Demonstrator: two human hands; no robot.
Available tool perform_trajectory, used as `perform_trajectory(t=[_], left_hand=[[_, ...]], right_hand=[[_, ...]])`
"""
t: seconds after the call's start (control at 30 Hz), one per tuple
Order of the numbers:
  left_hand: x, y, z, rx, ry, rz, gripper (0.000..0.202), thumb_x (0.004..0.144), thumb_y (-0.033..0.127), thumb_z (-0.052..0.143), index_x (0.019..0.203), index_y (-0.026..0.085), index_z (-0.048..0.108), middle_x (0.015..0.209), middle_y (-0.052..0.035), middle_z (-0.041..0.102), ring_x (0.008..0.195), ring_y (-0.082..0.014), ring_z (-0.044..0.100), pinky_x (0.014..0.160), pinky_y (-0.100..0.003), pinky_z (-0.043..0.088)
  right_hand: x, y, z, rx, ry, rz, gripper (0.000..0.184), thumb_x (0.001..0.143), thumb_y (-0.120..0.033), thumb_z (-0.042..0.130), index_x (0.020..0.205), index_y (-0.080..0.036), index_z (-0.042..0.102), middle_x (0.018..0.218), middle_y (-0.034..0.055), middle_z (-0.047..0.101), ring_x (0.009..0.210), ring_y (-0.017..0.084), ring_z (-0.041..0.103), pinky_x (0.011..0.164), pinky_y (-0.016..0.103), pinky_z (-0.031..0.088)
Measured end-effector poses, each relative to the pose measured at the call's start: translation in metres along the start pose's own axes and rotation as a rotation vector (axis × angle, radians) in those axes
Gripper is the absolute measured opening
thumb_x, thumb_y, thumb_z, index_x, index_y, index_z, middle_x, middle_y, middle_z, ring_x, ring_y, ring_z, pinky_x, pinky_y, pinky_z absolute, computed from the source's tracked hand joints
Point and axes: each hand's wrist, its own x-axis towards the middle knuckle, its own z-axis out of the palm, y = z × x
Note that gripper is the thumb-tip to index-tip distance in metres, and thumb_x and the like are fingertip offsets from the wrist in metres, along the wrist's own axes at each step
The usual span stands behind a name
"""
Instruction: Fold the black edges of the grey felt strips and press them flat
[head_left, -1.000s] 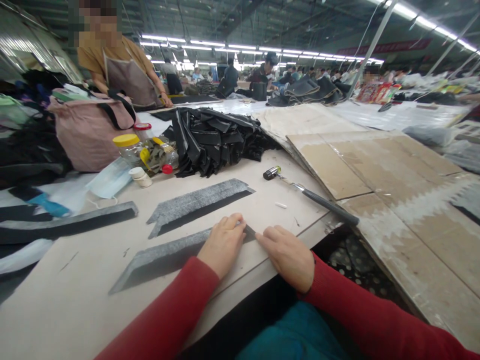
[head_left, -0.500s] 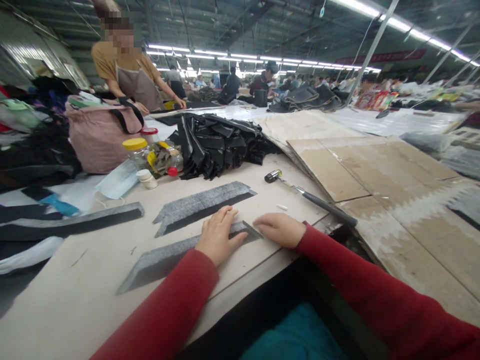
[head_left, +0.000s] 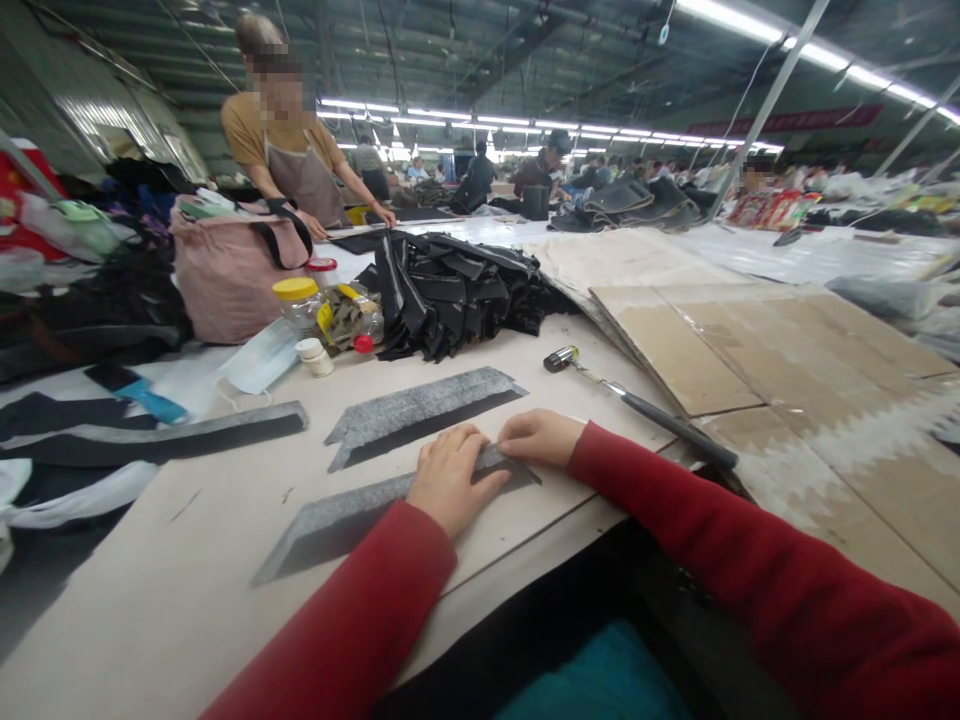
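A black and grey strip of material (head_left: 330, 518) lies flat on the pale work board (head_left: 180, 590). Across its right part rests my left hand (head_left: 454, 478), fingers laid flat and thumb spread to the side. My right hand (head_left: 538, 438) is at the strip's right end, thumb and fingers pinched together on its upper edge; the fingertips are partly hidden. Just beyond lies a second strip (head_left: 427, 408), grey and fuzzy on top with a black border. To the right, a hammer (head_left: 637, 405) with a dark handle lies on the board.
A heap of black strips (head_left: 457, 290) stands behind the board. Jars (head_left: 298, 305), a white bottle (head_left: 315, 358), a face mask (head_left: 261, 352) and a pink bag (head_left: 225, 275) sit at the left. Cardboard (head_left: 750, 350) covers the right side. A co-worker (head_left: 292, 160) stands across the table.
My right hand has moved left and up to the strip's upper edge, close to my left fingers. My left hand stays on the strip. The camera view has shifted slightly.
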Motion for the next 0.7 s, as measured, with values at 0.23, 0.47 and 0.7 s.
perform_trajectory(t=[0.23,0.47,0.7], left_hand=[[0.006,-0.01,-0.007,-0.08,-0.06,-0.039,0.017,0.077,0.019,0.045,0.088,0.022,0.057,0.088,-0.0012,0.057,0.085,-0.0175,0.049,0.077,-0.032,0.038],[0.009,-0.011,-0.007,-0.137,-0.065,-0.039,0.021,0.074,0.015,0.046,0.088,0.022,0.06,0.089,-0.0005,0.059,0.086,-0.0173,0.05,0.077,-0.031,0.039],[0.007,-0.012,-0.006,-0.105,-0.039,0.035,0.022,0.076,0.014,0.045,0.088,0.024,0.061,0.089,-0.0003,0.058,0.084,-0.0166,0.05,0.076,-0.03,0.04]], right_hand=[[-0.005,0.009,0.007,-0.226,0.224,-0.212,0.014,0.074,-0.019,0.051,0.078,-0.013,0.062,0.074,0.0022,0.059,0.07,0.012,0.051,0.067,0.025,0.039],[-0.002,0.018,0.008,-0.294,0.221,-0.366,0.017,0.073,-0.013,0.05,0.086,-0.015,0.061,0.078,0.0022,0.056,0.074,0.012,0.051,0.07,0.024,0.04],[-0.005,0.022,0.009,-0.35,0.225,-0.483,0.02,0.079,-0.014,0.045,0.093,-0.017,0.06,0.085,0.004,0.055,0.082,0.012,0.051,0.075,0.025,0.04]])
